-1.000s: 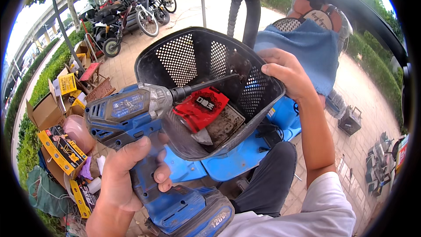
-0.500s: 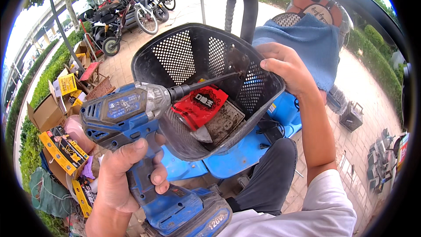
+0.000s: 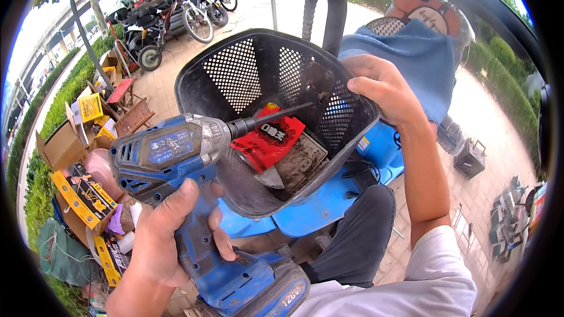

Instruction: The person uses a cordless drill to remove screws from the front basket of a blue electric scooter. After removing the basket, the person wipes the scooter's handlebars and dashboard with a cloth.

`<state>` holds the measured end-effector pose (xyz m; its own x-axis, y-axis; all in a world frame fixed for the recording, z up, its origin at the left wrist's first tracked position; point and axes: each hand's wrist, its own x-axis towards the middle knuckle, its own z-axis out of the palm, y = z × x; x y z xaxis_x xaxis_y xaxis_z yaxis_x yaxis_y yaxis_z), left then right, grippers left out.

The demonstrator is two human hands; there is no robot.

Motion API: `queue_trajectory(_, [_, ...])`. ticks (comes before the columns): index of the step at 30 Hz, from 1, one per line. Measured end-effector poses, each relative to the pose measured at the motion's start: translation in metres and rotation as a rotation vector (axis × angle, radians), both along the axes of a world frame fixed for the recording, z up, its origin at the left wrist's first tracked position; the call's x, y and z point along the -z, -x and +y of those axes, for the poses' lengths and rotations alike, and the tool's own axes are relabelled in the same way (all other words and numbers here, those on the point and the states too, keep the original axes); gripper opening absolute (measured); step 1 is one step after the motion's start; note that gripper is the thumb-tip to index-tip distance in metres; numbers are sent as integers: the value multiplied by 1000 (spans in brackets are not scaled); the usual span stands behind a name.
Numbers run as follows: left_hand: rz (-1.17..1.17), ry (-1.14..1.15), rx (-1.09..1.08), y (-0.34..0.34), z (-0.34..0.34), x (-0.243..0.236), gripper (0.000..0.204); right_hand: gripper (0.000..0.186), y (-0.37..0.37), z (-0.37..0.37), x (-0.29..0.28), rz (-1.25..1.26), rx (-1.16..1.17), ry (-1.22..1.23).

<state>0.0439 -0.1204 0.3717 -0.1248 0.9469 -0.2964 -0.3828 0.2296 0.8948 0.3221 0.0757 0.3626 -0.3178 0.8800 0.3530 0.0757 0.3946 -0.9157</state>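
Note:
My left hand (image 3: 167, 229) is wrapped round the grip of a worn blue-and-grey cordless impact driver (image 3: 170, 147). A long dark bit (image 3: 276, 115) sticks out of its chuck into a black plastic basket (image 3: 189, 85) with perforated panels. The bit's tip ends a little short of the basket's back right wall, near a dirty, rusty patch (image 3: 317, 76). Fingers behind and thumb inside, my right hand (image 3: 379, 88) grips the basket's right rim. On the basket's floor lie a red packet (image 3: 267, 144) and a dirty flat plate (image 3: 306, 161).
Below the basket is blue vehicle bodywork (image 3: 305, 217). A blue towel (image 3: 405, 53) drapes behind my right hand. Cardboard boxes (image 3: 61, 147) and packages crowd the left, with parked bikes (image 3: 176, 17) beyond. A dark block with a handle (image 3: 470, 158) stands on the paving at right.
The impact driver has drawn back slightly, and its bit tip has moved left and down from the basket's rusty patch. My right hand keeps its hold on the rim.

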Motion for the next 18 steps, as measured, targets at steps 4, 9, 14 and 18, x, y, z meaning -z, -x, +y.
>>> queue_trajectory(4, [230,38,-3,-1,0,-13,52,45,1,2,-2,-41,-18,-19])
queue_trajectory(9, [103,-136,-47,5,0,3,49,47,-2,3,2,46,-57,33])
queue_trajectory(14, [-78,-195,-175,10,-12,29,48,49,-2,2,3,9,-38,17])
queue_trajectory(18, [-89,-228,-228,6,-15,38,49,48,-2,1,1,11,-9,17])
